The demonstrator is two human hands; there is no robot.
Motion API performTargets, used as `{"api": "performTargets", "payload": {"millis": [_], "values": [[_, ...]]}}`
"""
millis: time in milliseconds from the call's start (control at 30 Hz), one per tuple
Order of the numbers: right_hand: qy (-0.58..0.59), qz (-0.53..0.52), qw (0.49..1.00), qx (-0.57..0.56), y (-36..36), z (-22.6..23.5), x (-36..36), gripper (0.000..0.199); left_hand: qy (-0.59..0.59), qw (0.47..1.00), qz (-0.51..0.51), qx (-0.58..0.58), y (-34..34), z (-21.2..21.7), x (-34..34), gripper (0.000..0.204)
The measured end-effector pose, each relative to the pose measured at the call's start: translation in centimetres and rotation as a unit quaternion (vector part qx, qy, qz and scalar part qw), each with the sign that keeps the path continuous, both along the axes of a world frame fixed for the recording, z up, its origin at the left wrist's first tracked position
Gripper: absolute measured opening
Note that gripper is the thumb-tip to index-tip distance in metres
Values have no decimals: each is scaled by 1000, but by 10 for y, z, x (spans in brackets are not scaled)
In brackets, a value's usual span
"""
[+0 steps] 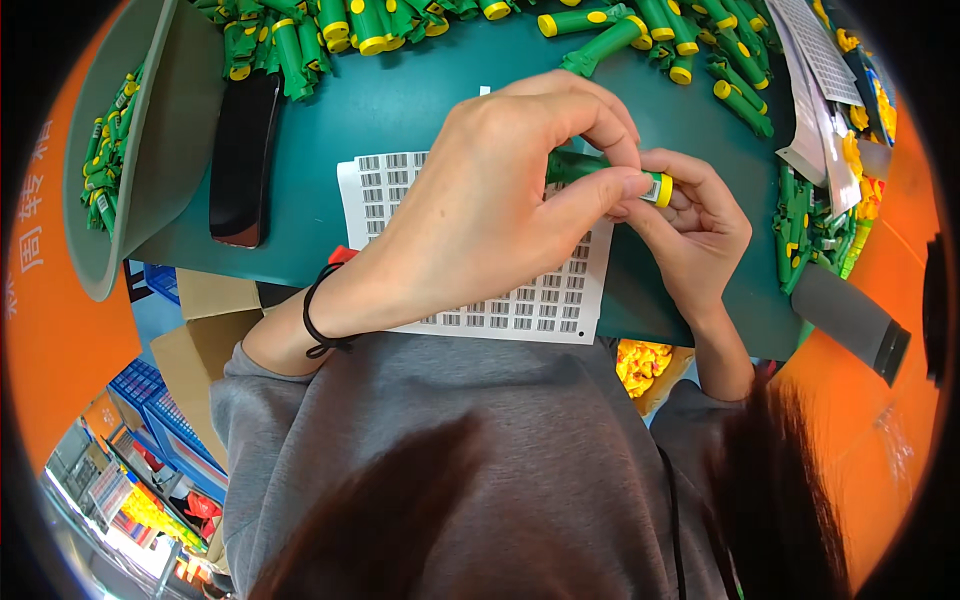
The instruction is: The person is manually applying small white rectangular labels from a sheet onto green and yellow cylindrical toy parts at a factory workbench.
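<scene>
A green tube with a yellow cap (571,166) lies between my two hands above the table. My left hand (490,190), a black cord round its wrist, arches over the tube; its thumb and fingers close on it near the cap. At the capped end, my right hand (706,222) grips the tube with bent fingers. A small barcode label (653,187) shows beside the cap, close to my left thumb tip. Below my hands lies a white sheet of barcode labels (548,311), partly covered by my left hand and forearm.
Several green tubes (375,28) are heaped along the far side of the green table (330,110). At left are a grey-green bin (165,150) holding more tubes and a long black object (244,160). Label sheets (815,120) and a grey cylinder (842,318) are at right.
</scene>
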State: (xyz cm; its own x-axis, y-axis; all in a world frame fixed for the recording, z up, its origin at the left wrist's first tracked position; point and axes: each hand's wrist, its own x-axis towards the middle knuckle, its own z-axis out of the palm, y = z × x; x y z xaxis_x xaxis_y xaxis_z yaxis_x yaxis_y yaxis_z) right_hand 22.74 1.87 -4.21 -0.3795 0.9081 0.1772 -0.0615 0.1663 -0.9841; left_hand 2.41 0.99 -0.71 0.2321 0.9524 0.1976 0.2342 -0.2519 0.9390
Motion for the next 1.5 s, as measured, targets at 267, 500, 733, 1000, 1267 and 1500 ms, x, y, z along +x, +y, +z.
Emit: {"api": "performTargets", "payload": {"millis": [267,500,733,1000,1267,1500], "values": [[-19,14,1000,-10,-2,8,0,34,30,999,-8,14,2,-1,3,8],[-29,23,999,-12,-2,8,1,35,29,999,-10,24,1,-1,2,9],[-36,25,999,-20,-2,8,0,35,52,998,-17,18,3,-1,1,9],[-49,38,998,-30,-2,9,1,38,36,999,9,-21,-2,-3,2,16],[-43,68,997,16,-5,1,1,38,32,970,-115,-211,-7,-4,-10,33],[-144,121,966,178,21,30,-26,41,-173,970,-32,-170,-25,3,-60,36]]}}
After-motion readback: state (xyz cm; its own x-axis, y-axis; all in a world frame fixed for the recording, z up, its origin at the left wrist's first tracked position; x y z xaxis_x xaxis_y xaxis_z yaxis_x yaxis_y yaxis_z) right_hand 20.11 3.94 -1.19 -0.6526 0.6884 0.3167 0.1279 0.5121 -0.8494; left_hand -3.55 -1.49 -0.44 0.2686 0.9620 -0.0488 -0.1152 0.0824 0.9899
